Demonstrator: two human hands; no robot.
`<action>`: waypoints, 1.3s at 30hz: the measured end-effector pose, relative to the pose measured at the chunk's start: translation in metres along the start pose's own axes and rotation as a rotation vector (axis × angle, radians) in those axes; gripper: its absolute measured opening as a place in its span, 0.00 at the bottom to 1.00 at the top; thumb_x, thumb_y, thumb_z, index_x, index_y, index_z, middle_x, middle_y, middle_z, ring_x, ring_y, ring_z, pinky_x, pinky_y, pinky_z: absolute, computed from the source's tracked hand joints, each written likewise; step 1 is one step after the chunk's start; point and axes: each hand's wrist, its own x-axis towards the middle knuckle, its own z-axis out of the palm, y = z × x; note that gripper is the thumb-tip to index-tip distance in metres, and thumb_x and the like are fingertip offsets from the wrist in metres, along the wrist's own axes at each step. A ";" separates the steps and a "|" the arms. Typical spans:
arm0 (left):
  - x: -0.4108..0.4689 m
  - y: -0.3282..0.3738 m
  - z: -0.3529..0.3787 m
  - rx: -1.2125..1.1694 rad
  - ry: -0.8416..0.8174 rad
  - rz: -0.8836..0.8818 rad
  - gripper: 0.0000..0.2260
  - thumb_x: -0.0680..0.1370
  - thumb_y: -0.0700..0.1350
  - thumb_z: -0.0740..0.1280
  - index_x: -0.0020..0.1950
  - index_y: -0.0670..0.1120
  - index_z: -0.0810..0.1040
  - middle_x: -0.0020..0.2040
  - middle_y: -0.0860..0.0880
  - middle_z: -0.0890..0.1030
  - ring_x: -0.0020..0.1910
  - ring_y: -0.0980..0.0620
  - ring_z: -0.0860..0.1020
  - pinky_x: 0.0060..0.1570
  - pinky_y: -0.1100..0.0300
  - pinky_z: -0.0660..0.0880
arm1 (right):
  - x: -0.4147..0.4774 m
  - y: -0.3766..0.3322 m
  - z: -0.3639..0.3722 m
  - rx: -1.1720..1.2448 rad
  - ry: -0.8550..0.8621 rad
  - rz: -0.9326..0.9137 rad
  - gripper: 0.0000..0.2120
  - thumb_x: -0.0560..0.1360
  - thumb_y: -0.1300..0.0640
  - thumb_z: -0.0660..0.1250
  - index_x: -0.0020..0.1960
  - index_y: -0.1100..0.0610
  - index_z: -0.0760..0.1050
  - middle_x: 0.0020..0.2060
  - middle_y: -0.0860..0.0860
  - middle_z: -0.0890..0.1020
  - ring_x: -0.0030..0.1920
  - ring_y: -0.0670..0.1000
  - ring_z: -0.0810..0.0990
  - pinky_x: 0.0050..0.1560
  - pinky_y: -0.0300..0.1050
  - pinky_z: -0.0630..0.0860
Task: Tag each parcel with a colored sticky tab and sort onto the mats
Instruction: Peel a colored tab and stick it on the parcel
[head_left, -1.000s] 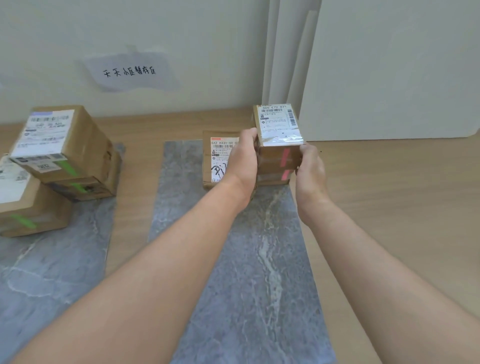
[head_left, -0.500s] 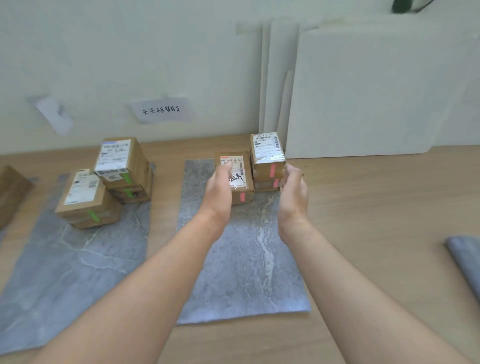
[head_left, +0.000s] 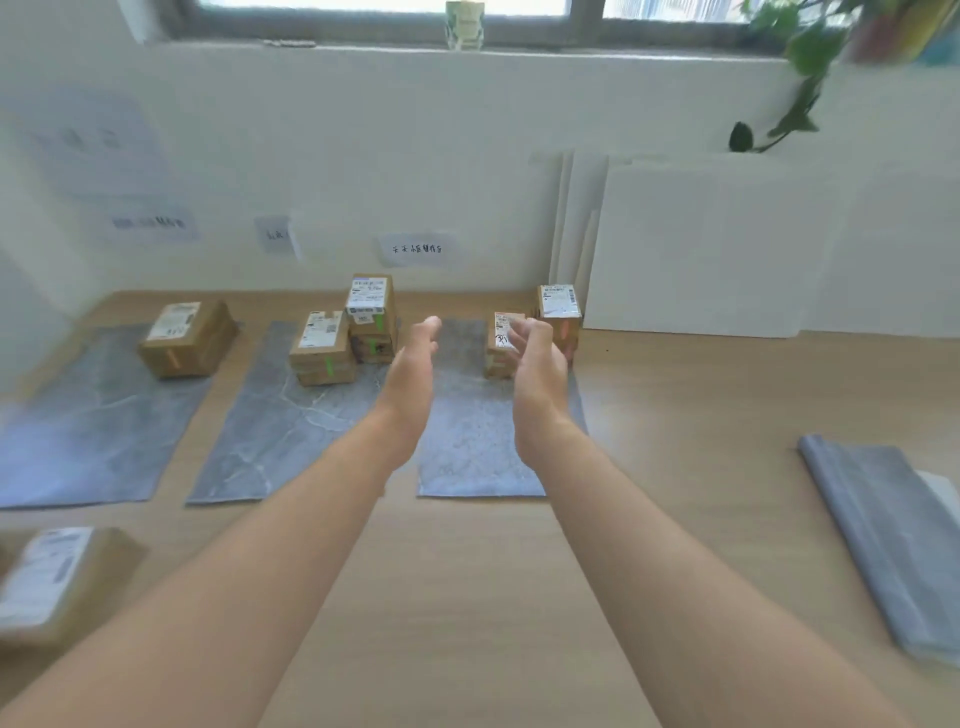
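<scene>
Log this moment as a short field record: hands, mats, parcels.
left hand: open, holds nothing
right hand: open, holds nothing
left grey marble-pattern mat: one brown cardboard parcel with orange tab
middle grey mat: cardboard parcels with green tabs
right grey mat: small cardboard parcel and taller pink-tabbed one
wooden table, near left: blurred cardboard parcel, no tab seen

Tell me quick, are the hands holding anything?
The left hand is open, holding nothing.
The right hand is open too, fingers loosely curled, holding nothing.
</scene>
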 end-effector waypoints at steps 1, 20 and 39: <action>-0.019 0.002 -0.013 -0.004 0.000 0.007 0.30 0.77 0.66 0.57 0.76 0.56 0.69 0.74 0.52 0.69 0.73 0.51 0.65 0.75 0.49 0.59 | -0.021 -0.003 0.006 -0.011 -0.014 0.000 0.17 0.82 0.47 0.58 0.62 0.54 0.79 0.62 0.51 0.81 0.66 0.51 0.76 0.64 0.47 0.68; -0.267 -0.025 -0.333 -0.036 0.085 0.099 0.29 0.82 0.66 0.50 0.80 0.55 0.62 0.79 0.48 0.63 0.79 0.48 0.59 0.78 0.45 0.54 | -0.354 0.075 0.199 -0.129 -0.172 0.028 0.16 0.83 0.49 0.57 0.61 0.53 0.80 0.62 0.49 0.81 0.62 0.50 0.78 0.67 0.50 0.71; -0.261 -0.120 -0.543 -0.154 0.361 -0.079 0.27 0.85 0.61 0.47 0.79 0.50 0.65 0.78 0.45 0.66 0.79 0.46 0.62 0.78 0.50 0.56 | -0.359 0.236 0.348 -0.288 -0.325 0.249 0.19 0.81 0.48 0.57 0.67 0.51 0.78 0.67 0.47 0.78 0.68 0.50 0.75 0.74 0.53 0.68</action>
